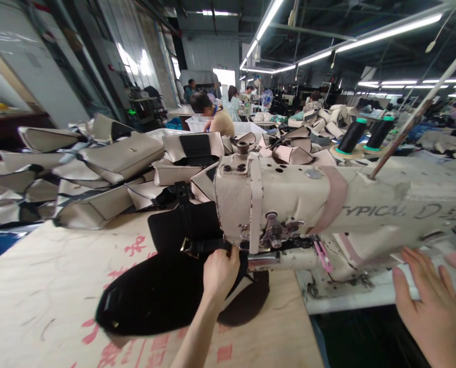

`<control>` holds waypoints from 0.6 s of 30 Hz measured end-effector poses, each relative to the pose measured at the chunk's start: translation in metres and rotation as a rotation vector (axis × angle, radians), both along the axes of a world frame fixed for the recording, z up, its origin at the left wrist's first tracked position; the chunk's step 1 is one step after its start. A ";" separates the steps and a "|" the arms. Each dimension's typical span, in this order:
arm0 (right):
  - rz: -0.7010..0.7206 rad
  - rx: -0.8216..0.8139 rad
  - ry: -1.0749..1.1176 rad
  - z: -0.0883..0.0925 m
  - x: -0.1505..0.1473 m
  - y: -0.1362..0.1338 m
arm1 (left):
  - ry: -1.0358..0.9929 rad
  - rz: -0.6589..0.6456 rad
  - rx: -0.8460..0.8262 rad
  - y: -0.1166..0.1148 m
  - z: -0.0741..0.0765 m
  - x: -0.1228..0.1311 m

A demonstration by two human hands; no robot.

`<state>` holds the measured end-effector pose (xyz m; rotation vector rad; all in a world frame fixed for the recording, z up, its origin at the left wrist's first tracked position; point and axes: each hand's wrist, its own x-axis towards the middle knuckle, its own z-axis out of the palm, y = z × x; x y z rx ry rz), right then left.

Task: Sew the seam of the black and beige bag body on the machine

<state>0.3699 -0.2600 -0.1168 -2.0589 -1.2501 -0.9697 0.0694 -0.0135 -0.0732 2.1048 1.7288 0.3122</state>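
The black bag piece (pixel 155 291) lies on the plywood bench (pixel 51 286), directly left of and partly under the head of the cream sewing machine (pixel 289 199). It is a dark, matte, rounded panel that spreads low across the board. A black strap (pixel 182 204) rises from it, and a small brass buckle (pixel 185 247) sits near the needle area. The left hand (pixel 220 271) is closed, gripping the black material just beside the buckle, close to the machine's foot. The right hand (pixel 429 301) is open with fingers spread and holds nothing, hovering by the machine's white base; whether it touches the base cannot be told. Behind, a pile of beige bag pieces (pixel 109 168) is heaped on the bench, and two dark thread spools (pixel 351 135) stand behind the machine.
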 end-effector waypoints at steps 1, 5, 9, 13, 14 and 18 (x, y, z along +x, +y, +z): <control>0.002 -0.005 0.006 0.000 0.000 0.000 | 0.004 -0.004 -0.004 0.002 0.000 0.000; 0.002 -0.010 0.038 -0.002 0.000 -0.001 | 0.014 -0.012 -0.021 0.005 -0.001 -0.001; 0.007 -0.021 0.045 -0.002 -0.001 -0.002 | 0.009 -0.027 -0.035 0.006 -0.001 -0.002; 0.023 -0.028 0.030 -0.002 0.001 -0.003 | 0.009 -0.045 -0.042 0.008 0.001 -0.002; 0.027 -0.028 0.025 -0.003 0.002 -0.003 | 0.011 -0.049 -0.044 0.008 0.001 -0.002; 0.043 -0.022 0.006 -0.005 0.006 -0.003 | 0.021 -0.059 -0.044 0.010 0.002 -0.003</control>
